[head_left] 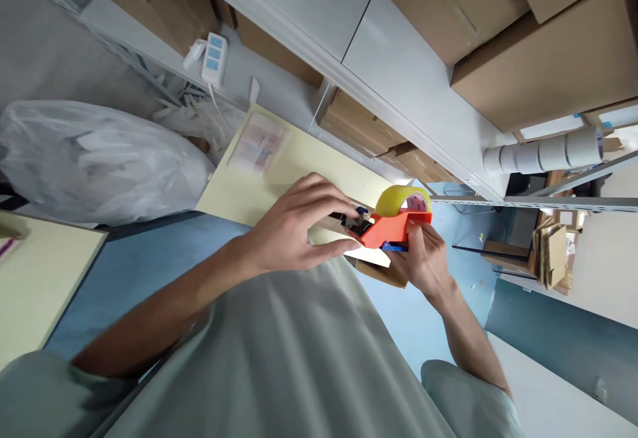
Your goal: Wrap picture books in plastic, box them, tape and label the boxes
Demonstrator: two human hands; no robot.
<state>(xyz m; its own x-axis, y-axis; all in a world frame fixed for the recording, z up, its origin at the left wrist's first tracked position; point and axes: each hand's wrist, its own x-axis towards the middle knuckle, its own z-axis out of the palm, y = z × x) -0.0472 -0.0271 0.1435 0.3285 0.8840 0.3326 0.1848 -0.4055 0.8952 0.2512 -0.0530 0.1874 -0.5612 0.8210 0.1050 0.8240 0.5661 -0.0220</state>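
Observation:
My right hand (423,252) is wrapped round the handle of an orange tape dispenser (393,226), held in front of my body. A roll of yellow tape (391,200) is mounted on it, and its dark cutter end points left. My left hand (312,225) has its fingers stretched out and the thumb apart; a fingertip reaches the dispenser's front end. Whether it touches a tape end there I cannot tell. Below the dispenser, a cardboard box (381,273) shows in part, mostly hidden by my hands and shirt.
Behind my hands is a pale yellow tabletop (309,152) with a clear plastic packet (259,142). Grey shelves (399,59) with cardboard boxes (548,59) and white rolls (543,153) run above. A white power strip (214,59) lies upper left, near a big plastic bag (100,159).

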